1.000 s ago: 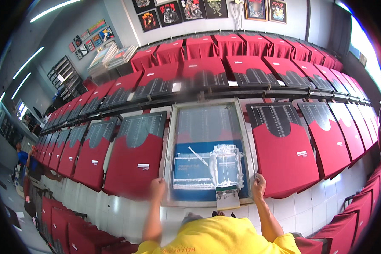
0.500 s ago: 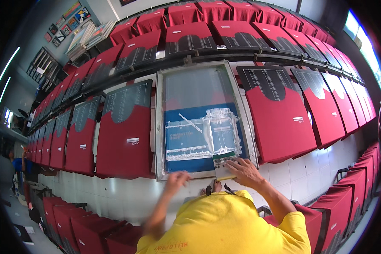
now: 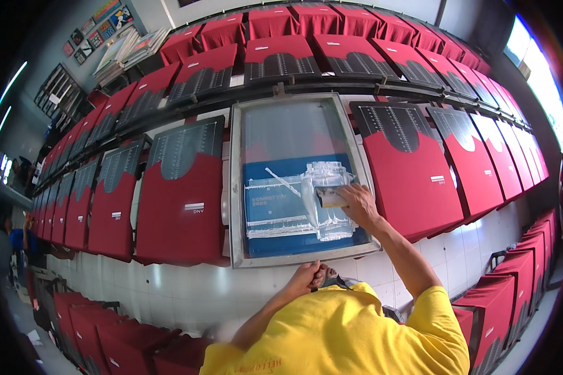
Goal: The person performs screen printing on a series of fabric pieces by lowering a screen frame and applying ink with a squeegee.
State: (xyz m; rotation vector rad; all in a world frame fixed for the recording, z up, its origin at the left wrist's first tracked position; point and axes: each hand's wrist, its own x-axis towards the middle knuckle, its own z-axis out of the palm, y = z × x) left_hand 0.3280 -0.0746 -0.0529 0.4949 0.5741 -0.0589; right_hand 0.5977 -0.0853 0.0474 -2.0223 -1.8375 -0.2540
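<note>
In my right hand is a short squeegee, its blade laid across the white ink on a printing screen. The screen's metal frame surrounds mesh with a blue lower area and a clear upper part. White ink also streaks the left side of the blue area. My left hand is closed, close to the frame's near edge; whatever lies within its fingers is hidden.
Dark red shirts on boards flank the screen, one at the left and one at the right. A dark rail runs behind it. More shirt-covered boards stand behind me. White floor tiles show between the rows.
My right hand and the squeegee have moved away from me, from the near edge up the screen. My left hand has moved right, toward the middle of the near edge, and closed.
</note>
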